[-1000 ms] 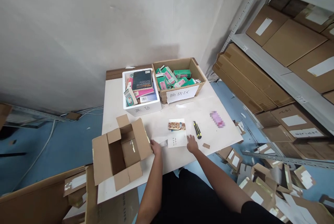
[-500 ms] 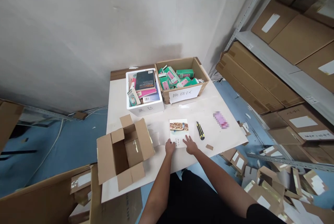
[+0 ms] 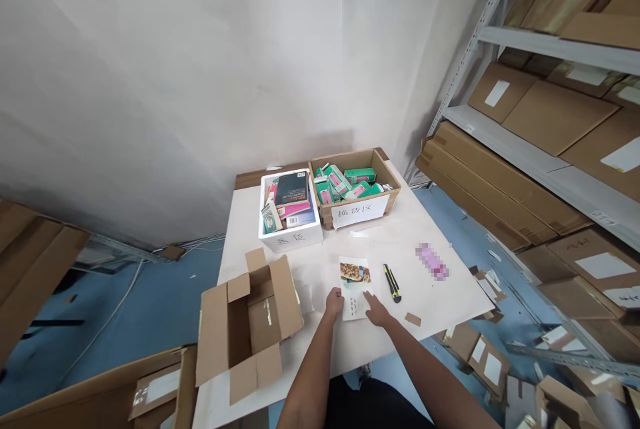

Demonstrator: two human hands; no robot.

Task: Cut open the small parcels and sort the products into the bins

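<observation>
A thin white book (image 3: 355, 286) with a brown picture on its upper half and dark lettering below lies on the table in front of me. My left hand (image 3: 334, 302) is closed at its left edge, pinching the border. On the opposite side, my right hand (image 3: 376, 310) has fingers stretched out over the cover's lower right. Just right of the book is a black and yellow box cutter (image 3: 393, 284). An opened cardboard box (image 3: 213, 336) with flaps spread stands left of my left hand.
Behind are a white foam box (image 3: 315, 234) of books and a labelled cardboard box (image 3: 395, 199) of green-and-pink packets. A pixelated pink item (image 3: 432, 261) and a cardboard scrap (image 3: 413, 318) lie on the right. Shelves (image 3: 530, 146) with cartons rise at right; cartons litter the floor.
The view has tilted up, so the table sits lower in the picture. The left hand has moved up along the book's left edge; the right hand stays at its right side.
</observation>
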